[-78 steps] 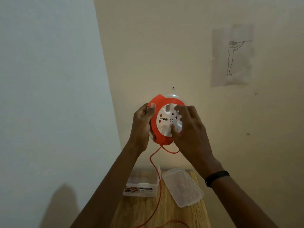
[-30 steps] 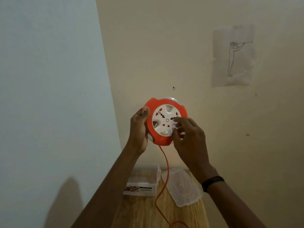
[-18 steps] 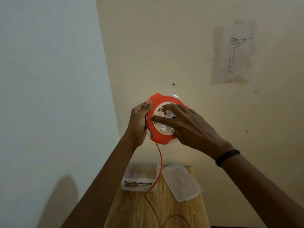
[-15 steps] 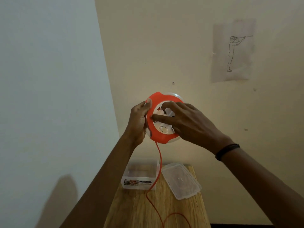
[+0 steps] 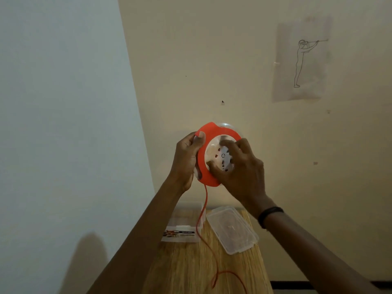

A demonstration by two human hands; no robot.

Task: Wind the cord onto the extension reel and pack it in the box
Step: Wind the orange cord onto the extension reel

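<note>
I hold an orange extension reel (image 5: 212,132) with a white socket face (image 5: 222,155) up in front of the wall. My left hand (image 5: 186,160) grips its left rim, thumb on the orange edge. My right hand (image 5: 239,170) lies over the white face with fingertips pressed into it. A thin orange cord (image 5: 201,219) hangs from the reel's bottom down to the wooden table (image 5: 191,268), where it loops. A clear plastic box (image 5: 184,223) stands open on the table, and its clear lid (image 5: 232,229) lies beside it on the right.
The table is narrow and stands against a cream wall, with a pale blue wall close on the left. A paper with a line drawing (image 5: 301,60) hangs on the wall at upper right. A dark band (image 5: 269,214) circles my right wrist.
My right hand has swung round on the white face, from reaching across it to pressing on its lower right. The hanging cord has shifted slightly. The left hand keeps its grip.
</note>
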